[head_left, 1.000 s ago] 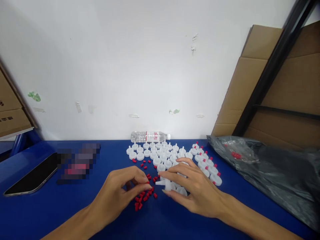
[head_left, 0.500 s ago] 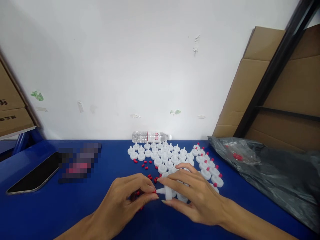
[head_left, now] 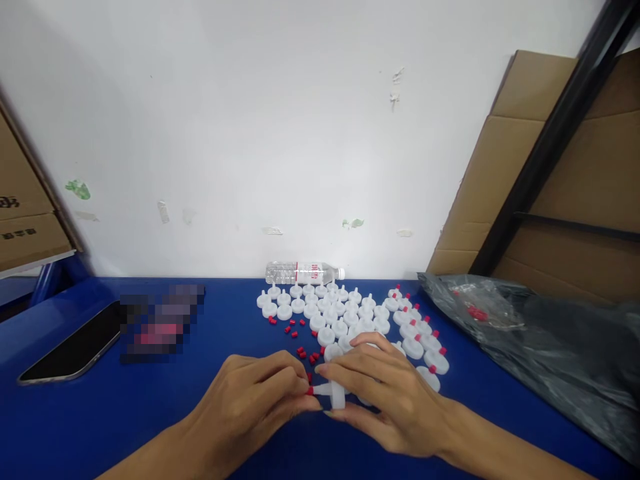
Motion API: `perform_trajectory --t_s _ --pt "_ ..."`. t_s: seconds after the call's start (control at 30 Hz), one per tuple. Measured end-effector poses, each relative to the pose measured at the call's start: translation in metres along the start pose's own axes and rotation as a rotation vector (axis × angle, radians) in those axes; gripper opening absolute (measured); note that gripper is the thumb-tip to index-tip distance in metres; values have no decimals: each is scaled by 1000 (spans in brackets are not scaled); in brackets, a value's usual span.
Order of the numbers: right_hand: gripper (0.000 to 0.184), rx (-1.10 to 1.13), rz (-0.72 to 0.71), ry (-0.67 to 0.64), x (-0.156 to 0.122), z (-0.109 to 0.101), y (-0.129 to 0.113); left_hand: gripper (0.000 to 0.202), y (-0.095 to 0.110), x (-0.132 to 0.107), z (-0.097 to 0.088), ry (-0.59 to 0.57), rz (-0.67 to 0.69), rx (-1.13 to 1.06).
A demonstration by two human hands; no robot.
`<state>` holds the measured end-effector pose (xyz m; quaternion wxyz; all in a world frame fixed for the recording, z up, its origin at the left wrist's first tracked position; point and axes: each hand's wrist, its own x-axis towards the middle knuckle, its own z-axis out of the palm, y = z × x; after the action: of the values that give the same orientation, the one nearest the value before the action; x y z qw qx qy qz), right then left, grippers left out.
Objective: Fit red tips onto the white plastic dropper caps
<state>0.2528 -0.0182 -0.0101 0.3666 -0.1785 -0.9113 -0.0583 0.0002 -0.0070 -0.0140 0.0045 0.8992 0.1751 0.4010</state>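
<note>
My right hand (head_left: 387,393) grips a white plastic nozzle cap (head_left: 338,395) by its round base, its narrow spout lying sideways toward the left. At the spout's tip, the fingers of my left hand (head_left: 257,397) pinch a small red tip cap (head_left: 310,391), which sits against the spout. Just beyond my hands lie several loose red tip caps (head_left: 301,352). Behind them stand many white nozzle caps (head_left: 284,311) with bare spouts, some partly hidden by my right hand. To the right, a group of white nozzle caps (head_left: 413,347) carries red tips.
A clear water bottle (head_left: 305,273) lies along the wall. At the left are a phone (head_left: 73,347) and a blurred-out item (head_left: 163,327). A grey plastic bag (head_left: 540,360) with a clear bag of red caps covers the right side of the blue table (head_left: 165,407).
My left fingers have closed in more around the red tip cap, which now shows on the spout's end. The view has shifted slightly.
</note>
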Motion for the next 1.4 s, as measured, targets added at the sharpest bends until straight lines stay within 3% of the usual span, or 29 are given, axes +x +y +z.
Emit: perform_trajectory --t_s 0.47,0.83,0.97,1.23,1.4 --pt "39 5 14 14 1 0 -2 13 2 -1 -1 -49 -36 50" --pt "38 -6 -7 32 2 -2 -6 11 4 1 3 -76 16 155" --pt "39 -64 -58 61 3 -3 -8 24 11 3 7 -112 12 144" --pt "39 -168 -118 53 3 -10 -14 33 27 0 12 -98 -136 45" --pt "33 -305 -148 50 6 -12 -13 23 24 7 9 -42 -60 116"
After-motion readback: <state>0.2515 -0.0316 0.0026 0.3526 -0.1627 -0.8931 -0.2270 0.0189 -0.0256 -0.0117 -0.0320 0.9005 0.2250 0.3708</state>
